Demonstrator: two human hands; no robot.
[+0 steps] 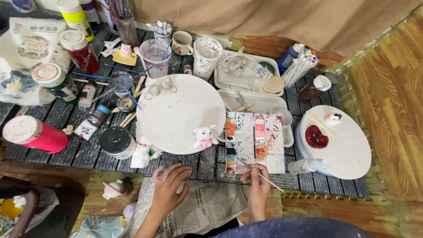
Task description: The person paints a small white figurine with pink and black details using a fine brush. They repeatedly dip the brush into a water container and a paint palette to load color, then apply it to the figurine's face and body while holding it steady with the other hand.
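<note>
My right hand (257, 187) grips a thin paintbrush (253, 167), whose tip rests on the lower part of a rectangular paint palette (254, 141) smeared with white, red and orange. My left hand (169, 187) hovers with fingers spread over newspaper (207, 207) at the table's near edge, holding nothing. Just beyond it lies a round white board (176, 112) with a small white and pink clay figure (204, 137) standing on its near right rim and a few small clay pieces at its far left.
A second round board (348, 152) at the right bears a red heart-shaped piece (316, 137) and a small figure (333, 118). Paint bottles, jars, a water cup (155, 57), brushes, markers and white trays crowd the dark slatted table (79, 152). A pink bottle (35, 134) lies at left.
</note>
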